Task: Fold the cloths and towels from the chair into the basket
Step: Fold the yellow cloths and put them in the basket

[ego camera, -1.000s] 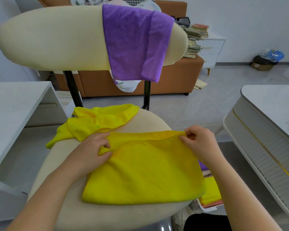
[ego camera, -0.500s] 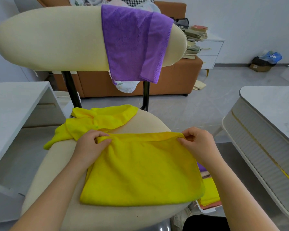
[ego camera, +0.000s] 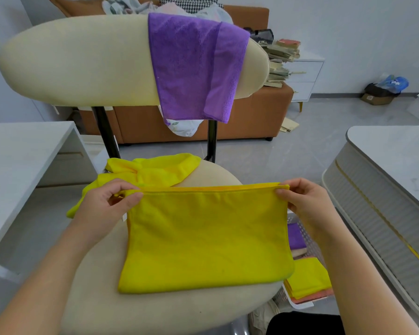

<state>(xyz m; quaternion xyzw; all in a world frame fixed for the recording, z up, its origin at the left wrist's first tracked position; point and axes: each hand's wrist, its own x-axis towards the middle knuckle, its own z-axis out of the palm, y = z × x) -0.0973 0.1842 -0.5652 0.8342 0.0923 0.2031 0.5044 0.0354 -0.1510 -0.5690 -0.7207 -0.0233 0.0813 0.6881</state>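
Moved: the left grip (ego camera: pixel 104 204) has gone from lying flat on the yellow cloth (ego camera: pixel 203 240) to pinching its far left corner, and the cloth's far edge has come up off the chair seat (ego camera: pixel 179 310), pulled straight between both hands.
Left grip: thumb and fingers pinch the far left corner of the yellow cloth, centre left of the frame.
Right grip (ego camera: pixel 305 201): fingers curl round the far right corner, centre right.
Yellow cloth: already doubled, two layers showing along the raised edge; its near edge lies on the seat in the lower middle, and its right side reaches past the seat's rim.
Still waiting: a crumpled yellow cloth (ego camera: pixel 153 172) at the back of the seat, just behind the left grip, and a purple towel (ego camera: pixel 191 66) draped over the backrest (ego camera: pixel 70 61) at upper centre.
Basket (ego camera: pixel 311 238): lower right, beside and below the seat, with folded purple, yellow and pinkish cloths inside.
Step, as I judge it: bringing the far edge toward the near one for another fold.
Risk: the two pinched layers could slide apart if either grip loosens, giving a skewed fold.
Risk: the near edge is unweighted, so pulling could drag the whole cloth along the seat.
Risk: the overhanging right side could slip off toward the basket unfolded.
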